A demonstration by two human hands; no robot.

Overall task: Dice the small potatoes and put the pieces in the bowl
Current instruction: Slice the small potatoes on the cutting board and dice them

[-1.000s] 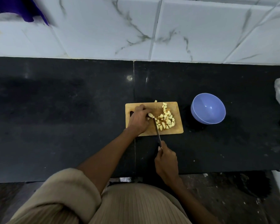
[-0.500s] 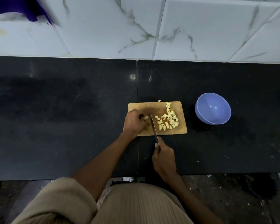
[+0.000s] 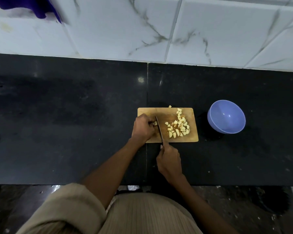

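On the cutting board point(image 3: 191, 138), the left hand point(image 3: 143, 128) pinches what looks like a potato piece point(image 3: 154, 123); the right hand point(image 3: 169, 160) grips the knife point(image 3: 159, 130). Diced pieces point(image 3: 178, 127) lie beside the blade, the bowl point(image 3: 226, 116) near on the counter point(image 3: 66, 124). No writing is legible.

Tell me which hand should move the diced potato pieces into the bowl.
Probably the right hand: the pieces and blue bowl lie on its side, though it grips the knife.

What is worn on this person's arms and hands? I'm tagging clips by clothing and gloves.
No gloves, rings or watch show on the left hand or the right hand. Both forearms are bare. A beige sleeve is pushed up to the left elbow, matching the ribbed beige garment below. No right sleeve is in view.
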